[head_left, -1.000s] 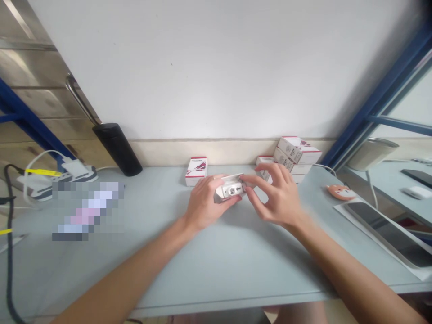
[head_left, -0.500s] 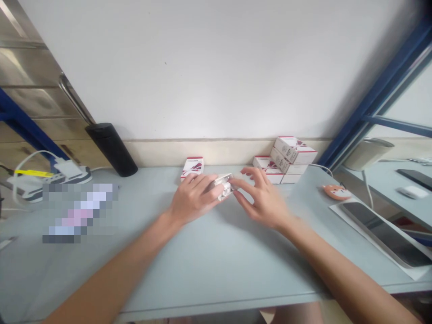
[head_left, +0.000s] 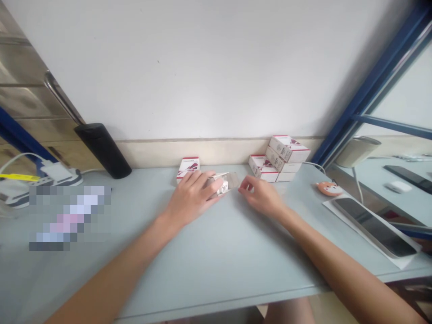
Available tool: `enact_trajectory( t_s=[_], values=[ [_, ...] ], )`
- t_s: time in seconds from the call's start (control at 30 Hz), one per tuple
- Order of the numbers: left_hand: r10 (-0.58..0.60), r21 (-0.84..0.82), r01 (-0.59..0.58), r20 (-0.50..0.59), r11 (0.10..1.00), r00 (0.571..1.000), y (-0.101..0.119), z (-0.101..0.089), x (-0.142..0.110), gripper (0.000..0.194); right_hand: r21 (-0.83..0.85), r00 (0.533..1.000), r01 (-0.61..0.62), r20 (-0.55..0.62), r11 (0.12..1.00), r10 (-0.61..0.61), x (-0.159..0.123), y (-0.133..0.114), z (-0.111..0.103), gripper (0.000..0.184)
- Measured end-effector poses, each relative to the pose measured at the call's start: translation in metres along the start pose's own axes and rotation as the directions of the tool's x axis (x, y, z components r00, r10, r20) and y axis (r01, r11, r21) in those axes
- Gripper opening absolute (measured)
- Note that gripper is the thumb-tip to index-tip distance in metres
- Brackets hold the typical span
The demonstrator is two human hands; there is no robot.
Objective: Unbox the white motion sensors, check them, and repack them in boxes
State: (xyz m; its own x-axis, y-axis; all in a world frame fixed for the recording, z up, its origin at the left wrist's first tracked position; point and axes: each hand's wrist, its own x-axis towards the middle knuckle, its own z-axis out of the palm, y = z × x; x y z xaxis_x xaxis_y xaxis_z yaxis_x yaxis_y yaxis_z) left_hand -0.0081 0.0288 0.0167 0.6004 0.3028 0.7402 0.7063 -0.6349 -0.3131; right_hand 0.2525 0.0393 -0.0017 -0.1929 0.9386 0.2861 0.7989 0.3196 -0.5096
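Gripping an open box [head_left: 228,179] (stacked boxes [head_left: 290,156] illegibly lettered).

Apparent thin paperboard forms an open carton [head_left: 231,179] and smooth printed boxes [head_left: 288,153]; the tabletop [head_left: 202,270] wears a smooth, low sheen, the black cylinder [head_left: 104,150] looks matt, the bent bar [head_left: 65,100] shiny metal, the dark slab [head_left: 374,227] glossy.

Printed boxes, no words legible
The left box [head_left: 188,166] bears a line of print along its top, and the stacked boxes [head_left: 282,159] carry small dark marks on their sides; all of it is too small and blurred to read.
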Motion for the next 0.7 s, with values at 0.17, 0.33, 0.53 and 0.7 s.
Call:
enact_trajectory(
  t_s=[0.17,0.33,0.53,0.7],
  values=[
    [-0.042,-0.04,0.043,0.008,0.998,0.999,0.0,0.0,0.0,0.043,-0.093,0.999,0.028,0.03,0.995,-0.025,-0.002,0.008,0.017,0.009],
    [-0.043,-0.023,0.044,0.03,0.999,0.999,0.006,-0.002,0.001,0.042,-0.043,0.96,0.114,-0.254,0.993,-0.121,-0.003,0.0,0.01,0.026],
    [-0.006,0.042,0.003,0.075,0.999,0.997,0.019,-0.008,0.005,0.033,-0.016,0.753,0.559,-0.407,0.829,-0.516,-0.015,-0.03,-0.013,0.019],
    [0.015,0.057,-0.022,0.129,0.998,0.992,0.023,-0.01,0.004,0.032,-0.109,0.763,0.585,-0.26,0.803,-0.591,-0.016,-0.032,-0.004,0.019]
  ],
)
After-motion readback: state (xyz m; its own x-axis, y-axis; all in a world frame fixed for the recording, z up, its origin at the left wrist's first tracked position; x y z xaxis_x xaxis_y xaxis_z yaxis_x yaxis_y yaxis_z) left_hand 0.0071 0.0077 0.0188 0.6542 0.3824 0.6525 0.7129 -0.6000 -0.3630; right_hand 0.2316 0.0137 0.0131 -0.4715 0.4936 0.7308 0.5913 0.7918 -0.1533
